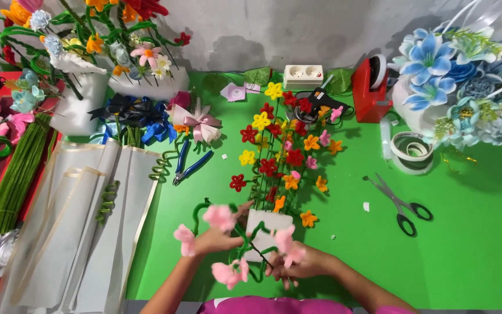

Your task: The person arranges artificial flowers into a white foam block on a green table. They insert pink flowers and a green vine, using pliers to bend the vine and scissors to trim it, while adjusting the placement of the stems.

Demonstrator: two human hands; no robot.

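1. Holding a bunch of pink flowers (221,216) on green stems, the left hand (219,238) is closed around the stems near the bottom edge of the view; its fingers are curled tight on them.
2. The right hand (300,264) is just beside it, fingers bent around one pink flower (286,239) and its thin stem — the grip looks narrow, but the fingertips are partly hidden.
3. Just behind both hands stands a white block (265,224), and from it rises a bouquet of small red, yellow, orange and pink flowers (283,148) lying flat on the green table (466,244).
4. To the right of the bouquet, well apart, lie scissors with black handles (400,204), and further back a roll of white tape (412,151).
5. To the left are blue pliers (188,166), a curled green wire (164,166) and sheets of pale wrapping paper (88,227).
6. Farther left lies a bundle of green stems (15,180) on a red surface.
7. At the far side — near the wall — are a red tape dispenser (370,90), a white power socket (303,75), a glue gun (321,100), a blue flower arrangement (466,81) on the right and mixed coloured flowers (88,35) on the left.
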